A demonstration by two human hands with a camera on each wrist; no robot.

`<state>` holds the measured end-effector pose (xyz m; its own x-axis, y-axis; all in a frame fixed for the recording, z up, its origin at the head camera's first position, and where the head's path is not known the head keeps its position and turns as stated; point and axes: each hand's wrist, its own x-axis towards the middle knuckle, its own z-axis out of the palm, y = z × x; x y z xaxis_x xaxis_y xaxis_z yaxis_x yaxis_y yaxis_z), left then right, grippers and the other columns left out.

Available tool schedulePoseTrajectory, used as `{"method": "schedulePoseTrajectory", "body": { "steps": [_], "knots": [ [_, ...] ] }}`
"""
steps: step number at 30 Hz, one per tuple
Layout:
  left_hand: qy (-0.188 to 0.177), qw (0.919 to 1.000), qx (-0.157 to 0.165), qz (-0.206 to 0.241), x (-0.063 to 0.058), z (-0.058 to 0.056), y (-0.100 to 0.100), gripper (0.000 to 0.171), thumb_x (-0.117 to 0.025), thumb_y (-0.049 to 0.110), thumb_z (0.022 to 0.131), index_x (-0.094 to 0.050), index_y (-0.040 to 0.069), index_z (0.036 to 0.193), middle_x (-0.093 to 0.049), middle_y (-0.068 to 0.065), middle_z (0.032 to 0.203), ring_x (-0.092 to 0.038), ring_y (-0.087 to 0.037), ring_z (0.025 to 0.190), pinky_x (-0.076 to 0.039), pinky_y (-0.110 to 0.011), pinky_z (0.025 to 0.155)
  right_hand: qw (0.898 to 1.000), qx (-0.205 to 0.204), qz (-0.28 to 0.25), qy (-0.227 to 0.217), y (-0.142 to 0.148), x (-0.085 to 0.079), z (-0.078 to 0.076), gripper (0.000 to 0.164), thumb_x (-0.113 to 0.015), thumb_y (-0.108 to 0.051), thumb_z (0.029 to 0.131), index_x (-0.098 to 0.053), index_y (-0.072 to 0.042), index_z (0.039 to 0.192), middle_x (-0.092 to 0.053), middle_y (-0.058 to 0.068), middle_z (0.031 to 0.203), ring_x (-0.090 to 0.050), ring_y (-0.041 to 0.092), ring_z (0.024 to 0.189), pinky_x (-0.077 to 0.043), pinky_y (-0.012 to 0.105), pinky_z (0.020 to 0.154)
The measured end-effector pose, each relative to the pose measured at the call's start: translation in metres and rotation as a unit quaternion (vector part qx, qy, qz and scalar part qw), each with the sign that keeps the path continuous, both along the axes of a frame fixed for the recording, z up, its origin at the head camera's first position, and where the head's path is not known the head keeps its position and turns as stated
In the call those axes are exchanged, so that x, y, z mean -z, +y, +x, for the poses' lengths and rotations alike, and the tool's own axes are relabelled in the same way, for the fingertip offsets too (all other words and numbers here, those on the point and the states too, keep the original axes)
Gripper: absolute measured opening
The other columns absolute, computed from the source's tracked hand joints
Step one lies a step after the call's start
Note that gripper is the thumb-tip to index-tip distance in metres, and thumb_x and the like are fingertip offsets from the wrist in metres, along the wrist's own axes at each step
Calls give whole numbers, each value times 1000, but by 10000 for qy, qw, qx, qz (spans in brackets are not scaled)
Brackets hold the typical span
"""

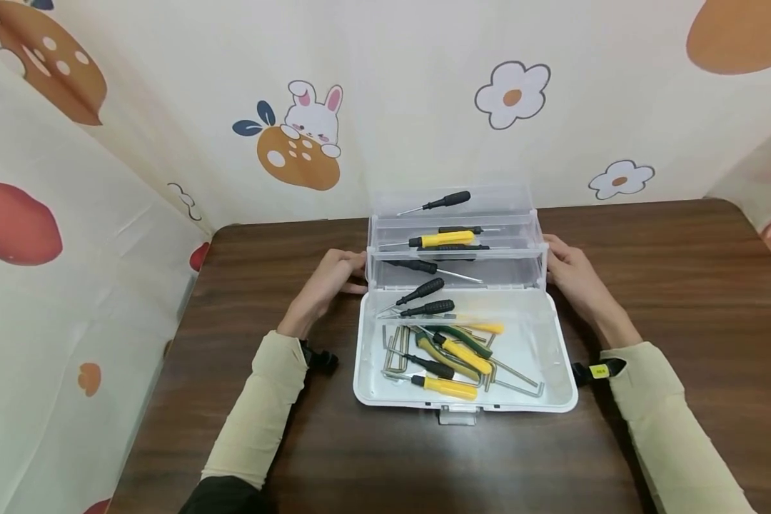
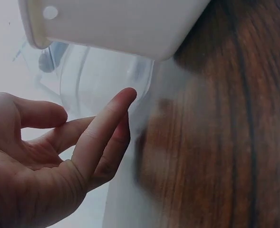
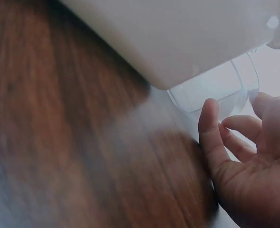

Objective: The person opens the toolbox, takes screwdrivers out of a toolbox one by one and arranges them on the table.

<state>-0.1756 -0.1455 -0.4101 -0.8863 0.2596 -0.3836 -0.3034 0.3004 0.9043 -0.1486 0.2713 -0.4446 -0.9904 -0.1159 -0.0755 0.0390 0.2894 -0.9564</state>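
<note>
Toolbox [image 1: 564, 378] is set open on the brown table [image 1: 681, 285], its white base nearest the person and its latch [image 1: 457, 415] left undone at the front edge. Behind the base, the clear lid section [image 1: 517, 270] is opened out toward the wall, with a black screwdriver [image 1: 446, 200] and a yellow screwdriver [image 1: 451, 238] lying among the tools in its compartments. In the base, green-handled pliers [image 1: 469, 341] and hex keys [image 1: 517, 388] are heaped together with more screwdrivers.

The two sides of the clear lid section are flanked by the left hand [image 1: 326, 285] and the right hand [image 1: 572, 278]. In each wrist view, bent fingers are seen with gaps between some of them, beside the clear plastic and just below the white wall. Whether the plastic is pinched or merely touched cannot be told, since the contact is hidden for both hands. No tool is seen held.

The step in hand is judged to be the handling of the lid section, either its opening or its closing; which of these cannot be told from the pictures. For the next move, an even hold on both sides would be called for, so that the section is kept level and its loose tools are not spilled.
</note>
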Motion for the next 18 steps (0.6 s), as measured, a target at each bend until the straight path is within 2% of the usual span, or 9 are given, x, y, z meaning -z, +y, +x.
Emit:
{"method": "schedulePoseTrajectory", "body": {
  "steps": [4, 7, 9, 13, 16, 18],
  "knots": [
    [-87, 9999, 87, 25, -5, 2, 0, 43, -44, 26, 113, -66, -3, 135, -65, -20, 128, -66, -26, 111, -65, -34, 88, 9998, -1, 198, -71, 0, 0, 1, 44, -46, -42, 112, -63, -11, 137, -53, -24, 136, -50, -9, 118, -51, 7, 87],
    [-65, 10000, 16, 4, -9, 6, 1, 40, -46, 23, 112, -66, -2, 136, -66, -19, 128, -68, -24, 105, -66, -35, 86, 9991, -26, 394, -156, 1, 1, 3, 53, -43, -46, 112, -57, -8, 146, -52, -22, 140, -50, -9, 118, -49, 6, 87],
    [55, 9999, -119, -16, -13, 7, 1, 38, -48, 22, 111, -67, -1, 135, -66, -19, 127, -68, -23, 102, -66, -38, 86, 9986, -45, 486, -219, 2, 2, 4, 57, -41, -48, 112, -53, -8, 151, -52, -15, 146, -49, -8, 118, -48, 6, 88],
    [429, 9975, -554, 51, -26, 10, -1, 36, -52, 21, 110, -65, 2, 137, -62, -20, 128, -66, -29, 106, -65, -45, 90, 9981, -77, 556, -264, 4, 4, 5, 60, -39, -50, 111, -48, -10, 156, -52, -13, 147, -49, -7, 119, -47, 7, 88],
    [680, 9945, -759, 234, -40, 14, -3, 37, -52, 21, 110, -62, 4, 142, -58, -24, 132, -63, -38, 113, -66, -43, 88, 9982, -91, 543, -220, 5, 4, 4, 61, -39, -51, 111, -48, -10, 156, -53, -20, 141, -50, -6, 118, -48, 8, 88],
    [770, 9935, -742, 381, -48, 16, -3, 39, -52, 23, 110, -59, 6, 145, -59, -23, 135, -64, -39, 114, -66, -39, 86, 9983, -102, 549, -186, 5, 3, 2, 61, -39, -51, 111, -49, -10, 155, -53, -22, 140, -50, -6, 118, -48, 8, 88]
  ]
}}
